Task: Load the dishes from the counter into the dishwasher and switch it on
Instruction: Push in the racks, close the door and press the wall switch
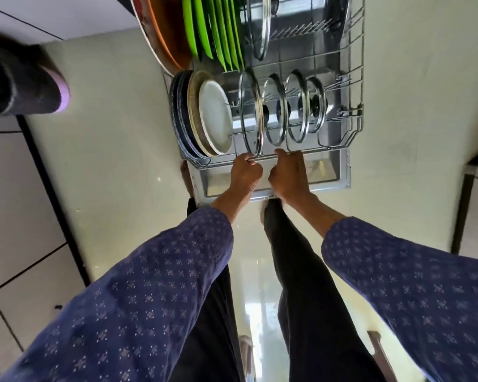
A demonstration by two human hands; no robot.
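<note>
With plates at the left and glass lids to their right standing in the loaded rack, the left hand and right hand grasp its front rail, apparently ready to push it in over the open door.

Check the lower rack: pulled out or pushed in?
Pulled out. The rack sits over the open door, its plates and lids exposed; both hands grip its front rail.
</note>
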